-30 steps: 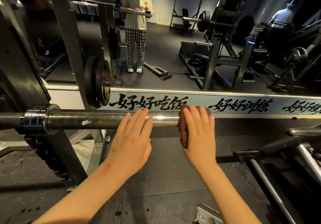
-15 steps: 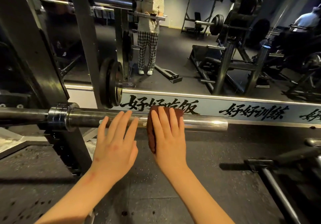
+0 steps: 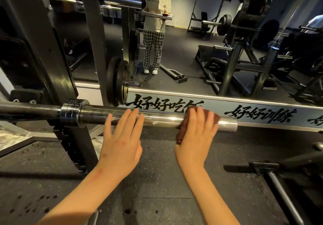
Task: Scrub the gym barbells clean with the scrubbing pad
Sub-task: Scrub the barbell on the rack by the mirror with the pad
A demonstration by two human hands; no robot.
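A steel barbell sleeve (image 3: 162,119) runs level across the view, from its collar (image 3: 73,113) at the left to its free end at the right. My right hand (image 3: 197,137) lies over a brown scrubbing pad (image 3: 181,132) draped across the sleeve close to that free end; the fingers are laid fairly straight over the top and press the pad down. My left hand (image 3: 122,142) rests on the sleeve a hand's width to the left, fingers straight and holding nothing.
The black rack upright (image 3: 43,50) carries the bar at the left. Behind the bar a wall mirror with a lettered strip (image 3: 258,114) reflects a standing person and gym machines. A weight plate (image 3: 117,85) hangs on a peg. Another bar (image 3: 283,198) lies on the rubber floor at right.
My right hand slid the pad left along the sleeve up to my left hand, then back right toward the free end. My left hand stayed on the sleeve.
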